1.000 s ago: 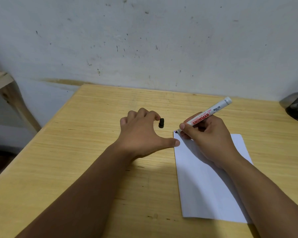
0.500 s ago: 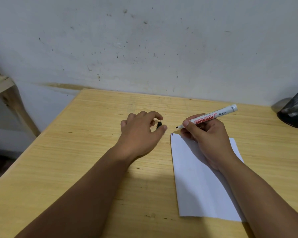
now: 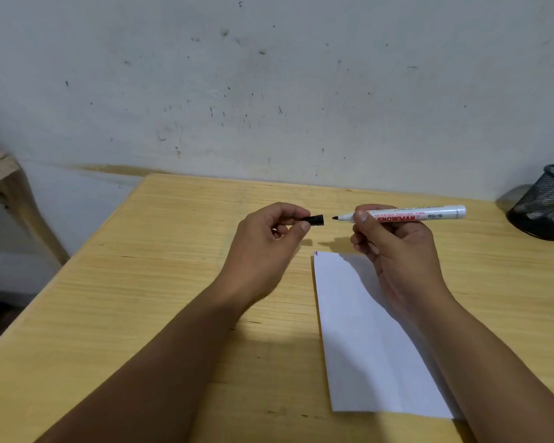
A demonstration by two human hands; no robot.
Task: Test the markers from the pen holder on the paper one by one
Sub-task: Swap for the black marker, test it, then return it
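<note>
fingers of our left hand (image 3: 263,238) pinch the black cap (image 3: 315,219), its open end facing right. our right hand (image 3: 394,241) grips the white marker (image 3: 410,214) near its tip, barrel level, nib pointing left at the cap with a small gap between them. both hover above the wooden table (image 3: 141,298). white paper (image 3: 365,346) lies under our right wrist. black mesh pen holder (image 3: 544,203) stands at the far right edge.
</note>
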